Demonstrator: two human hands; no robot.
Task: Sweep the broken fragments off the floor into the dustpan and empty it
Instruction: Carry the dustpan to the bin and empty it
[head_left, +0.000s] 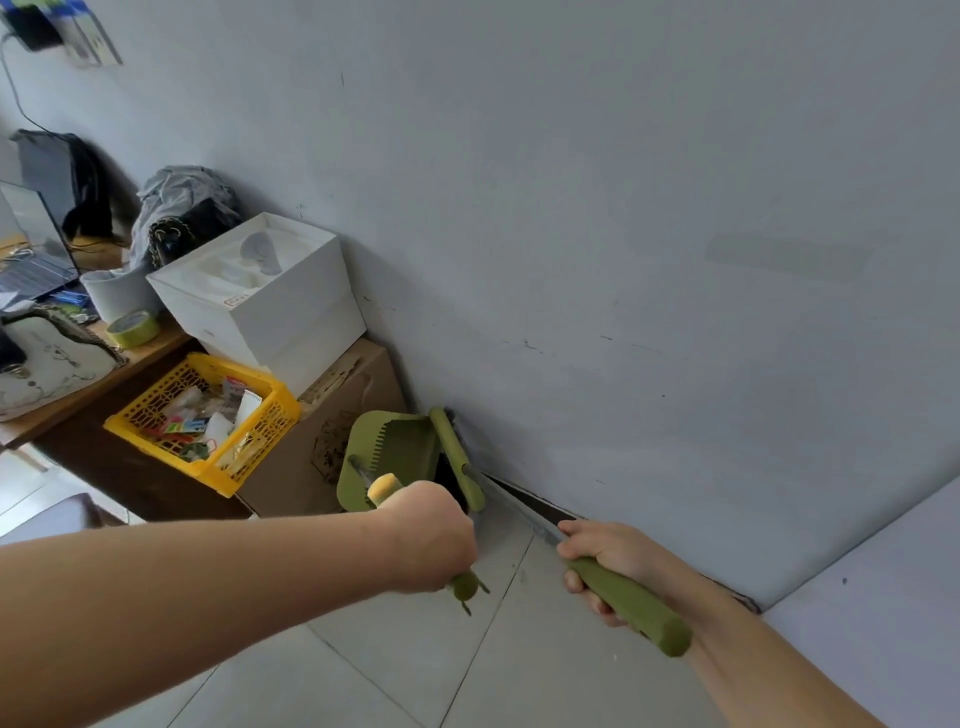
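Pale tiled floor (519, 675) is running into a grey wall (623, 208), and honestly no fragments are showing anywhere; the broom (457, 457) head is sitting hidden behind the green dustpan (395, 452), jammed in the corner by a cardboard box (322, 431). The left hand (431, 535) is wrapping tight around the dustpan handle, the right hand (608, 561) is curling shut around the broom's green grip. A yellow basket (208, 415) and white box (260, 296) are crowding the left, leaving open floor nearer the camera.
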